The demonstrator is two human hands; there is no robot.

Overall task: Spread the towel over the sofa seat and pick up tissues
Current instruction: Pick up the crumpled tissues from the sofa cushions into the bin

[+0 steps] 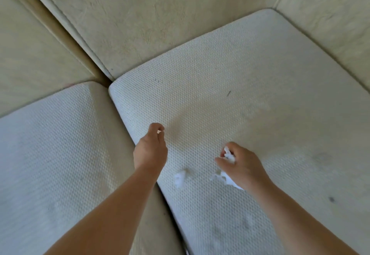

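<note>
My right hand [241, 164] grips a wad of white tissue [228, 155] over the right seat cushion [250, 94]; more of the tissue hangs out below the palm. My left hand [151, 148] hovers near the cushion's left edge with thumb and forefinger pinched on a tiny white scrap [159, 132]. A loose crumpled tissue [180, 177] lies on the cushion between my two forearms. No towel is in view.
The cream textured left seat cushion [50, 154] adjoins the right one with a gap between them. Beige backrests [140, 20] rise behind, and an armrest [330, 14] closes off the right side. Small dark specks mark the right cushion.
</note>
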